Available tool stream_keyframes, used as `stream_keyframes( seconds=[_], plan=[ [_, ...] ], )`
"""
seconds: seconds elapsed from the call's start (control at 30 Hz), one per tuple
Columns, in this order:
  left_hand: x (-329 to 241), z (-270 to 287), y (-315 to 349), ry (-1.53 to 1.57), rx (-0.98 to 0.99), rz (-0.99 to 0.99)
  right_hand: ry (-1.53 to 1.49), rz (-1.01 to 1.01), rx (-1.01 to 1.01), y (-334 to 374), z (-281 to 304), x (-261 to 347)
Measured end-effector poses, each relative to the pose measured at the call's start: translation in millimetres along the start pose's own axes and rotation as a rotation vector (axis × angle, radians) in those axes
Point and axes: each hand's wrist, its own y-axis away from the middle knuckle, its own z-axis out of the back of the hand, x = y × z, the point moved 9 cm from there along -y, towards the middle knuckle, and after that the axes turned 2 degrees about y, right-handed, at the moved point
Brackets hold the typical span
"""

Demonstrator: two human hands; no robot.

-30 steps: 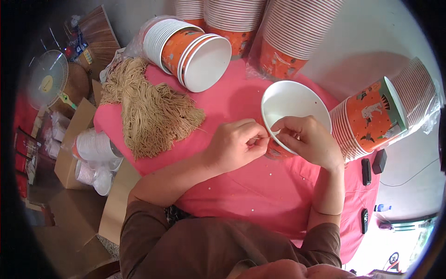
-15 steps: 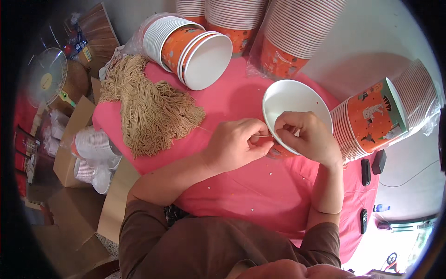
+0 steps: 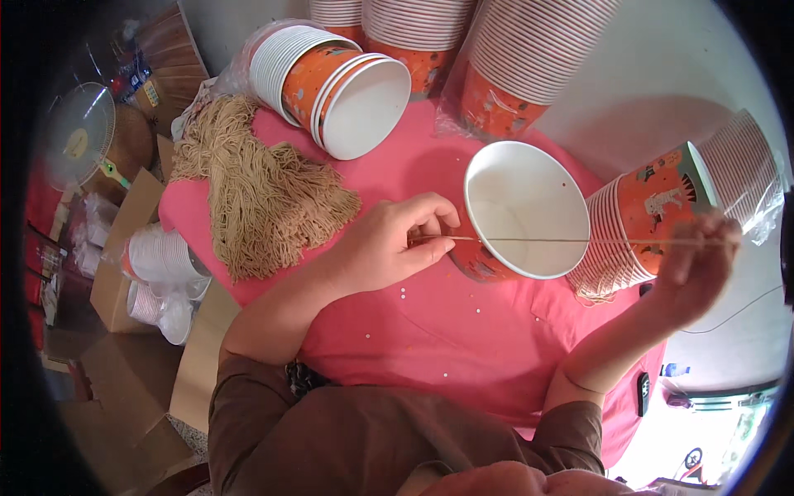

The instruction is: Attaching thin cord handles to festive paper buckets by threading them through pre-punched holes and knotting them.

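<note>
A thin tan string [image 3: 529,240] is stretched level across the mouth of a white-lined orange paper bucket [image 3: 529,186] standing on the pink cloth. My left hand [image 3: 397,242] pinches the string just left of the bucket, thumb against the fingers. At the other end, my right hand [image 3: 695,269], smeared by motion, grips the string in front of the orange stack of buckets [image 3: 662,202]. A thick bundle of tan strings [image 3: 265,194] lies to the left of my left hand. Short strands [image 3: 597,291] hang near the lower rims of that right-hand stack.
Nested buckets [image 3: 364,107] lie on their side at the back, with tall wrapped stacks [image 3: 533,58] behind. Small white bits [image 3: 404,293] dot the pink cloth [image 3: 430,339]. A cardboard box [image 3: 124,256], bagged cups [image 3: 161,256] and a fan [image 3: 78,140] are at left.
My right hand has swung from the bucket's rim out to the right, drawing the string straight. The left hand has shifted slightly left and still pinches it.
</note>
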Motion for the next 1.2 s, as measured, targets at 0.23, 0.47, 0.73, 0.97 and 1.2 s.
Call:
stream_keyframes(
  seconds=[0.23, 0.47, 0.73, 0.97, 1.2],
  plan=[
    [13.8, 3.3, 1.8, 0.379, 0.114, 0.175, -0.120, 0.327, -0.140, 17.2, 29.1, 76.1],
    [-0.6, -20.0, 4.0, 0.854, 0.373, 0.223, -0.222, 0.281, 0.390, 56.6, 27.5, 45.9],
    [4.9, -13.6, 6.3, 0.576, 0.124, 0.087, 1.062, -0.369, 0.689, 32.7, -95.4, -92.4],
    [-10.1, 4.5, 0.6, 0.427, -0.104, -0.160, 1.135, -0.328, 0.795, 43.4, -112.1, -109.2],
    [-31.4, 10.1, -12.8, 0.613, -0.043, -0.063, 0.962, -0.404, 0.806, 44.2, -108.2, -112.9]
  ],
)
